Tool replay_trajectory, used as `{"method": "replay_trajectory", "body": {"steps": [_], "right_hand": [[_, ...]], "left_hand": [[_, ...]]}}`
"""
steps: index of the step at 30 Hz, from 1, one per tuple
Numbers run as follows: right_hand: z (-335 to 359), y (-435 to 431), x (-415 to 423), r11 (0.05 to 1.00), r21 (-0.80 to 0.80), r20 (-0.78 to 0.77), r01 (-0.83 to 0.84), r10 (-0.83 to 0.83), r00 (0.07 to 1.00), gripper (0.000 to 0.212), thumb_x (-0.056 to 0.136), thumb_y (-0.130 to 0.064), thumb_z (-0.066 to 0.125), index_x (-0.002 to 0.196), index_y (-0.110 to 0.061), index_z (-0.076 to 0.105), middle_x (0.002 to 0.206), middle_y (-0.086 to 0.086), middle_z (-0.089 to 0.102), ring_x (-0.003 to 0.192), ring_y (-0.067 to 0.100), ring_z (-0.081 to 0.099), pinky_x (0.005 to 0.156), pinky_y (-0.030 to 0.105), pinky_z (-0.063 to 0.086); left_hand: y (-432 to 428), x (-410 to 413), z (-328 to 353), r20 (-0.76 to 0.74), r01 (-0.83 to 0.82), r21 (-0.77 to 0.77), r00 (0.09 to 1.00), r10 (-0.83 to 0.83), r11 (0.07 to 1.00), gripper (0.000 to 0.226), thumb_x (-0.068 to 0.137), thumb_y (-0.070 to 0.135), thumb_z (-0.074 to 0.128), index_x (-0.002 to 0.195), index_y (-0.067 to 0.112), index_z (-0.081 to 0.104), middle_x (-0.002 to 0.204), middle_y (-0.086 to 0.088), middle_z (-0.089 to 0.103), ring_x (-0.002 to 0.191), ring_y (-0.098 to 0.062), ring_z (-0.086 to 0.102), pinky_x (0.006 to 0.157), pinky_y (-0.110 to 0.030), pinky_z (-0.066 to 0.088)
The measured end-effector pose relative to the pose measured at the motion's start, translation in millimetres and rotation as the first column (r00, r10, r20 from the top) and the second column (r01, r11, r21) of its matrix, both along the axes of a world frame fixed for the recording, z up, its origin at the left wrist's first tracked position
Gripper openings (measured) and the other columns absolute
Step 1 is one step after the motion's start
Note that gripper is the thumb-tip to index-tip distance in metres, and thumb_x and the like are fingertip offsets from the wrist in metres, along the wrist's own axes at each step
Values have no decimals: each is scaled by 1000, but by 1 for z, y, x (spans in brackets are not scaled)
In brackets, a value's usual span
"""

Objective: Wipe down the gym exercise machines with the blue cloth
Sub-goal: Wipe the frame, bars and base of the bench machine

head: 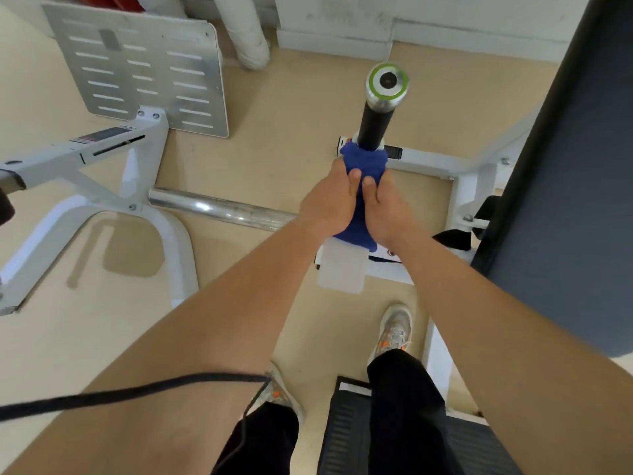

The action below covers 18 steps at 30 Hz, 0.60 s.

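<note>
Grip: two hands (329, 200) (390, 210), one blue cloth (364, 160)

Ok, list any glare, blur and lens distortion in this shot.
Head view: glare streaks the chrome bar on the floor; the white frame at the left edge looks smeared; the wide lens balloons the forearms toward the bottom; the blue cloth, left hand and right hand look fairly sharp at centre.

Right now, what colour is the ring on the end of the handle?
Green, on the silver end cap in the head view.
</note>
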State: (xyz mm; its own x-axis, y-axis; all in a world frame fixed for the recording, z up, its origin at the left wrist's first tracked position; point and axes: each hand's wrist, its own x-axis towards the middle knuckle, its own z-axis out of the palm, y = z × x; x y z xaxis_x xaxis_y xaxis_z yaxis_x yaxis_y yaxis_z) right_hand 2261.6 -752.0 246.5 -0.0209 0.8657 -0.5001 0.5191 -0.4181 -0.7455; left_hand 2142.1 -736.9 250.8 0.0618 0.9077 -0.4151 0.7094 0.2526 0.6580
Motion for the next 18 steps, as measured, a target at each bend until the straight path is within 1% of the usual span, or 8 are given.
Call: {"method": "replay_trajectory", "body": {"steps": [3,5,8,10,12,14,16,18], "right_hand": [[-2,10,5,1000,0,-48,-14,14,999,31,106,-39,30,113,-12,44,87,3,60,82,24,60,78,44,48],[-2,-4,5,1000,-23,-59,-12,11,998,25,106,-38,32,112,-16,42,86,-1,59,78,19,59,75,40,46],[6,-40,7,995,-60,-45,-82,80,996,32,105,-37,35,131,-18,39,97,-4,60,82,18,59,76,37,44],[12,-66,6,983,-137,-27,-126,123,992,40,105,-37,36,140,-17,35,108,2,62,87,21,60,75,35,43],[15,-84,4,963,-236,4,-132,137,991,37,104,-37,40,133,-14,39,112,10,65,92,27,62,76,34,43],[21,-82,3,946,-277,130,-170,212,969,31,104,-39,42,118,-12,47,110,12,66,97,31,63,78,36,44],[27,-69,5,949,-240,230,-204,260,938,30,103,-39,45,111,-11,51,107,11,66,99,31,62,80,36,44],[30,-52,7,959,-192,245,-209,253,936,28,103,-37,45,109,-10,52,106,11,66,99,30,63,80,37,45]], "left_hand": [[8,4,2,1,-22,-19,1000,22,1000,39,107,36,27,132,9,40,102,-10,64,91,-31,60,82,-41,46],[-8,4,3,6,-50,-38,999,50,998,36,107,35,27,127,9,40,98,-9,64,89,-31,62,81,-43,49],[-48,2,16,-50,-62,-114,997,57,992,31,106,35,28,124,11,40,92,-5,62,83,-27,62,79,-43,50],[-73,-1,24,-148,-43,-202,989,13,978,33,106,34,29,126,10,38,85,-2,59,81,-27,62,73,-39,47],[-92,-5,28,-235,-22,-280,971,-46,960,40,106,34,29,135,7,34,83,-5,61,80,-29,63,71,-37,44],[-95,-7,32,-300,-39,-331,952,-65,943,40,106,35,30,133,6,39,99,-14,67,91,-31,64,80,-39,47],[-90,-4,35,-345,-62,-330,937,-59,942,39,106,35,32,129,6,44,112,-17,65,102,-32,63,89,-40,47],[-81,3,35,-332,-124,-313,943,14,942,35,106,34,34,125,8,46,109,-12,64,101,-30,62,86,-36,45]]}}
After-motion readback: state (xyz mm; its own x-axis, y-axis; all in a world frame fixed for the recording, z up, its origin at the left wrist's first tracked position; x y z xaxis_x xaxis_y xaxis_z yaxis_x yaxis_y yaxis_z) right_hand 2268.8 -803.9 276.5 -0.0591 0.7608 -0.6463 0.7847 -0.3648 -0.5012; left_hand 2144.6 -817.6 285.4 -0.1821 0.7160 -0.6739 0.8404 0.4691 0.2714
